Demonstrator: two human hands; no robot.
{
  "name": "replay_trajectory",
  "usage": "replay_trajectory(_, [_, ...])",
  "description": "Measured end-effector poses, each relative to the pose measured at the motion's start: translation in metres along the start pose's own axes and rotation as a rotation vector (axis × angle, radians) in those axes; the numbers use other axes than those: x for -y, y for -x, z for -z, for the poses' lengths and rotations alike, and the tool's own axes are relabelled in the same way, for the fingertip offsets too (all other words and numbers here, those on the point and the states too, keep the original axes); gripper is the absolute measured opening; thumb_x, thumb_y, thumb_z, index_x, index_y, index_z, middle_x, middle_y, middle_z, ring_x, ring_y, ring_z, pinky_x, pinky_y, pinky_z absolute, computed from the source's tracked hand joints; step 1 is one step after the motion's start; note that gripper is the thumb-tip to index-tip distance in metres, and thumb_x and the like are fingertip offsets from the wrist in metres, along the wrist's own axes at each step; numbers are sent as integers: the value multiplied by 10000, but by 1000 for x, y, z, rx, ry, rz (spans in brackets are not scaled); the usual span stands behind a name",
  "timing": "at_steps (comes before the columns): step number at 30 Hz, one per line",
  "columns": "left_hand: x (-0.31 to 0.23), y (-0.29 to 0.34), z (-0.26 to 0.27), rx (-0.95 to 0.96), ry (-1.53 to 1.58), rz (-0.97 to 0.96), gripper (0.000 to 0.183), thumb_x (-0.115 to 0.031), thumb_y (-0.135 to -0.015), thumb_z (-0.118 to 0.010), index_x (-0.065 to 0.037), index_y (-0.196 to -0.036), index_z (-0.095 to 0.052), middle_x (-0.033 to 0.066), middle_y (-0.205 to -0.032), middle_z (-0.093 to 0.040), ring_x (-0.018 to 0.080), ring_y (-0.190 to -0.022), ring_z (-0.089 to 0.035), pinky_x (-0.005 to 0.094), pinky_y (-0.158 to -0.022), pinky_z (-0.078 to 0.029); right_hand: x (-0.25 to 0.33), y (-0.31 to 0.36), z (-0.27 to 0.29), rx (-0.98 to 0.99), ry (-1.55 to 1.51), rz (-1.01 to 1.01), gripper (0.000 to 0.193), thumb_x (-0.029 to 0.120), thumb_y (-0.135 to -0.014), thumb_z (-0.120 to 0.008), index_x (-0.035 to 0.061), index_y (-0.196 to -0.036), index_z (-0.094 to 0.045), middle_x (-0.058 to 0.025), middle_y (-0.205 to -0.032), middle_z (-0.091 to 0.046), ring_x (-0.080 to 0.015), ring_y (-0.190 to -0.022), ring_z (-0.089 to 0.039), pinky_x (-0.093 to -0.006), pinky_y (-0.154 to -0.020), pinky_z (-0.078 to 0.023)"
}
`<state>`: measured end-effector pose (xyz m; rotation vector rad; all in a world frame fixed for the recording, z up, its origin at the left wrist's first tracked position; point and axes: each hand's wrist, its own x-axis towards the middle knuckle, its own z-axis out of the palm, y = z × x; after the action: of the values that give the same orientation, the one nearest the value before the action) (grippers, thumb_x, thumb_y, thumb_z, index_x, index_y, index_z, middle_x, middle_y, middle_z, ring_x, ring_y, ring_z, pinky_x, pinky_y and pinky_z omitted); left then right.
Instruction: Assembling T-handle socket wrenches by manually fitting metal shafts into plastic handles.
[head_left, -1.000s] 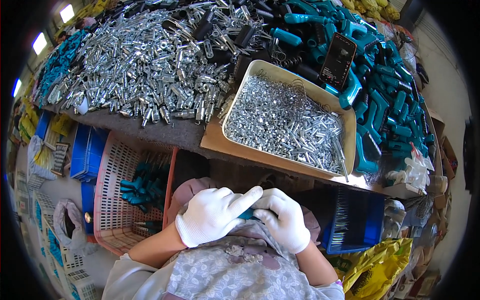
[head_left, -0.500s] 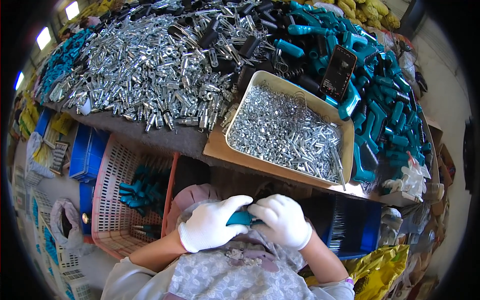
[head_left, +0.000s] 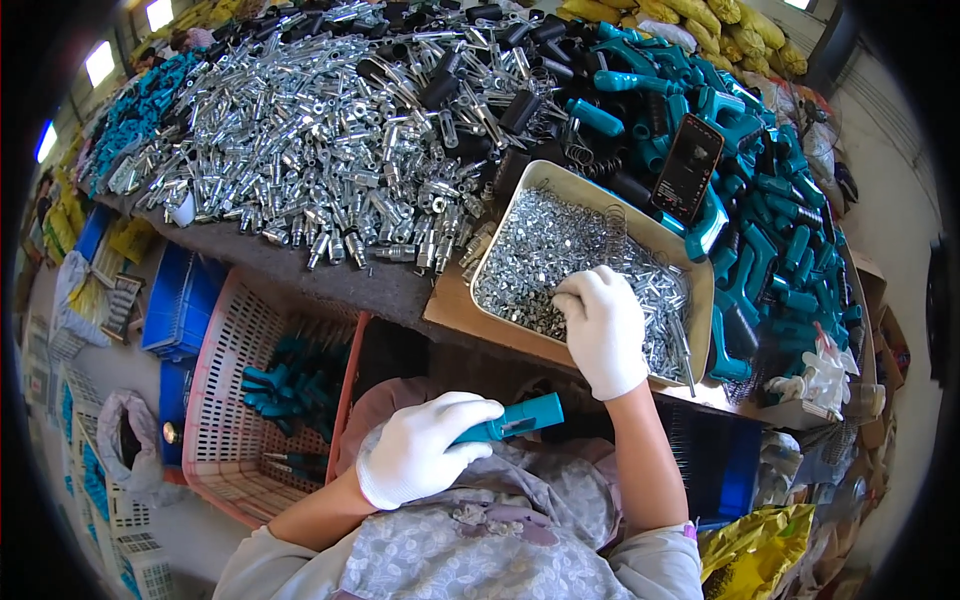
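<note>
In front of my apron, my left hand (head_left: 415, 452), in a white glove, is wrapped round a teal plastic tool handle (head_left: 538, 413). The handle's round end points right and has a slot in its side; the rest is hidden by the palm. My right hand (head_left: 607, 335), also gloved in white, reaches over the near side of a cream tray (head_left: 702, 290). Its fingers are bent together at the small metal parts (head_left: 535, 235) inside. Whatever those fingertips grip is too small to make out. Coiled springs (head_left: 614, 228) lie among the parts.
A heap of metal fittings (head_left: 320, 150) covers the bench's left side. Teal handles (head_left: 745, 240) pile up at right, with a phone (head_left: 688, 165) on them. Below the bench stand a pink crate (head_left: 225, 400) holding teal tools and a blue bin (head_left: 735, 470).
My right hand has left the teal handle and moved up and right into the tray. My left hand keeps the handle, now more exposed. The view has shifted slightly.
</note>
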<state>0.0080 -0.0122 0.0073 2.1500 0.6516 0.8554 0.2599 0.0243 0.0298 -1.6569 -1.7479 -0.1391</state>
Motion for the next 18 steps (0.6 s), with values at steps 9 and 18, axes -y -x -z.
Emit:
replay_trajectory(9, [12,-8,0,52,716,476,422,-66,-895,-725,51,-1270,-570,101,-1104,-668,188,-954,-675,316,-812,-566,25,45,36,-122,-1096,-619,53,32,-902,-619,-16,-880,-618,-141,-875,-692,-136,-667,-627,-254,-641,-522])
replay_trajectory(18, [12,-9,-24,0,945,588,449,-32,-916,-641,56,-1335,-503,99,-1118,-634,141,-951,-635,274,-788,-536,62,108,3,-33,-735,-559,189,-10,-744,-807,-2,-830,-639,-69,-808,-688,-105,-704,-646,-268,-662,-535])
